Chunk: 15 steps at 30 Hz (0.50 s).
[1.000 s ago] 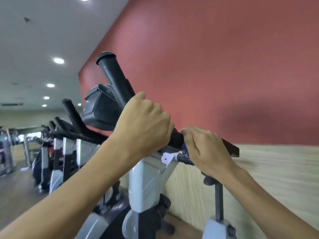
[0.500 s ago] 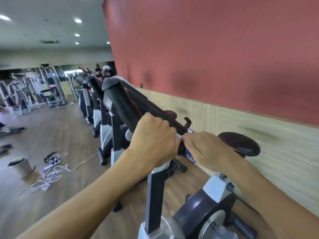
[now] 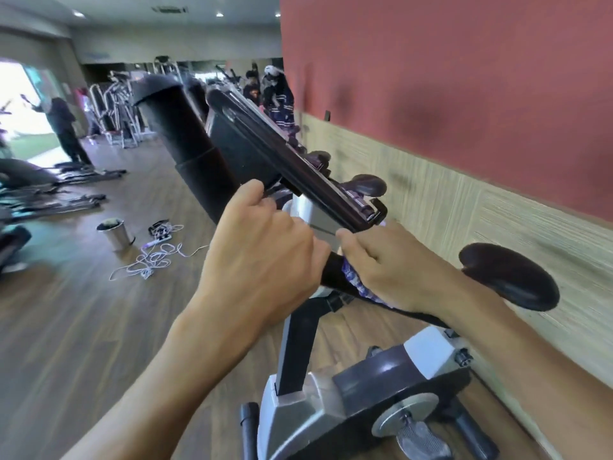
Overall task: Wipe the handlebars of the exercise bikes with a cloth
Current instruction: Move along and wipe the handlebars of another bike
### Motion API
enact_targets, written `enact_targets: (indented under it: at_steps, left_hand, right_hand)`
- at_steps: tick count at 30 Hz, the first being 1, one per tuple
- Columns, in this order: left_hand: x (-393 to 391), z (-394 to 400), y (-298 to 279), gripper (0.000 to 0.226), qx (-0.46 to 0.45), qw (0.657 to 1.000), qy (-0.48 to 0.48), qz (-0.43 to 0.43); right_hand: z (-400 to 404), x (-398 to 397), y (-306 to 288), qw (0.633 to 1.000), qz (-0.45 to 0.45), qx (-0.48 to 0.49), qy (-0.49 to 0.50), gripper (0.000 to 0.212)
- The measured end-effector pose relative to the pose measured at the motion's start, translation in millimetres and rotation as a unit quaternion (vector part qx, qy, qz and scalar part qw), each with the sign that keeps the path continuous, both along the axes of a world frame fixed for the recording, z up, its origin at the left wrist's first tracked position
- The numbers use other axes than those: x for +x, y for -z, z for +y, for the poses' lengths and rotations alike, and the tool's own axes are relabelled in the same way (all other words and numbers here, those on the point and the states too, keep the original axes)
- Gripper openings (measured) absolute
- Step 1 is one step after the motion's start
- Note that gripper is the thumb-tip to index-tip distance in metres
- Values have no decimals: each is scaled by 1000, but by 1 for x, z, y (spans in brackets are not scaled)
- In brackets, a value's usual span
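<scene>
Handlebar (image 3: 185,151) gripped by two hands, one cloth (image 3: 356,282).

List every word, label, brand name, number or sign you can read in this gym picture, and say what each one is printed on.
None can be read.
The bike's console: seen edge-on, its face carries no legible text.
The cloth under the right hand: a purple and white pattern, no lettering made out.
Far machines: too blurred to read.

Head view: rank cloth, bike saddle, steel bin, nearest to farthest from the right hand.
1. cloth: gripped under the right hand, against the handlebar.
2. bike saddle: just to that hand's right, by the wall.
3. steel bin: far left on the floor, beyond the left hand.
</scene>
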<state>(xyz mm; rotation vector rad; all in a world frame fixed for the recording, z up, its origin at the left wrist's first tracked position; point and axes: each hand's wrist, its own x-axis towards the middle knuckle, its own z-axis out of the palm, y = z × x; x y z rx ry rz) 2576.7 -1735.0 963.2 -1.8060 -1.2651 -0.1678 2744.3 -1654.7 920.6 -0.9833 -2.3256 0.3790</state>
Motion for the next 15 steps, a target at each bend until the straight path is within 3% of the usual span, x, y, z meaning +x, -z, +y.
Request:
enact_targets:
  at_steps: [8, 15]
  left_hand:
    - [14, 2, 10, 37, 2, 994, -106, -31]
    - [47, 16, 28, 38, 41, 961, -256, -92]
  right_hand:
    - [29, 19, -6, 975, 171, 88, -112, 52]
    - [87, 89, -6, 922, 261, 24, -286, 37]
